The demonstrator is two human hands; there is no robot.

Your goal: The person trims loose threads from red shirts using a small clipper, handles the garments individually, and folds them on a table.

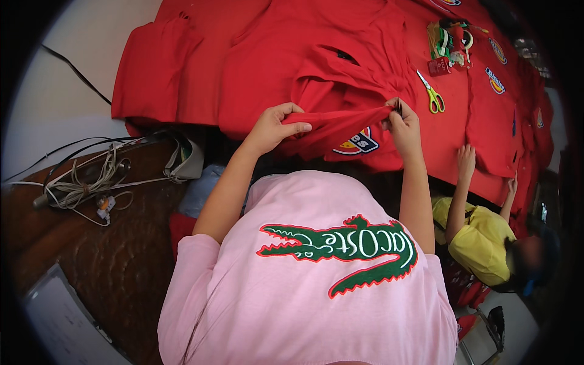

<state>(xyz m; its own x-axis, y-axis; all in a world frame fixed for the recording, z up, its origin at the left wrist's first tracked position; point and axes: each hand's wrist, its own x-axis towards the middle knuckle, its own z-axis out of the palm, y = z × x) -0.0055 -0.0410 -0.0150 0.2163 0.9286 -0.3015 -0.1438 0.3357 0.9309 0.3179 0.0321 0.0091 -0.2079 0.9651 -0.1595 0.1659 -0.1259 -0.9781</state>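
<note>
A red shirt point(344, 125) with a printed patch on its front is stretched between my two hands, over the near edge of the table. My left hand point(272, 129) pinches one end of the taut fabric between thumb and fingers. At the other end, my right hand point(403, 128) is closed on the cloth. A small dark pointed thing point(398, 107) sticks up among its fingers, too covered to name. Behind the stretched edge the shirt's opening gapes, with a dark spot inside.
Yellow-handled scissors point(435, 98) lie right of the shirt, near a heap of small tools and tape point(450, 45). More red garments point(201, 55) cover the table. At right, a co-worker in yellow point(480, 243) handles another red shirt. Bundled cables point(91, 182) lie at left.
</note>
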